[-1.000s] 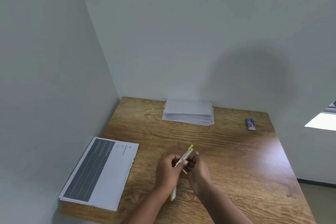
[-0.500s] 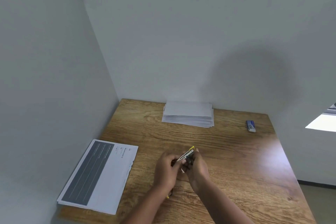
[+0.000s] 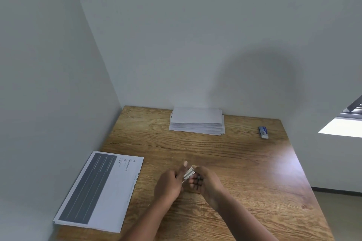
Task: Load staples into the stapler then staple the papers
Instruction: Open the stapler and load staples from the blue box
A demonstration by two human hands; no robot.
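Staple strip pinched between both hands over the surface (image 3: 225, 154).

Head view: left hand (image 3: 169, 183) and right hand (image 3: 205, 181) both curl their fingers (image 3: 185, 164) onto a silvery staple strip (image 3: 189, 173); uneven pressure could snap or drop it. The papers (image 3: 101, 190) lie to the left. The yellow stapler, raised between the hands a second ago, is now out of sight.

The small silvery, blurred stapler (image 3: 189, 172) is mostly hidden between the left hand (image 3: 170, 183) and right hand (image 3: 205, 181). Both forearms and the wooden worktop (image 3: 244, 162) are cut off by the bottom edge.
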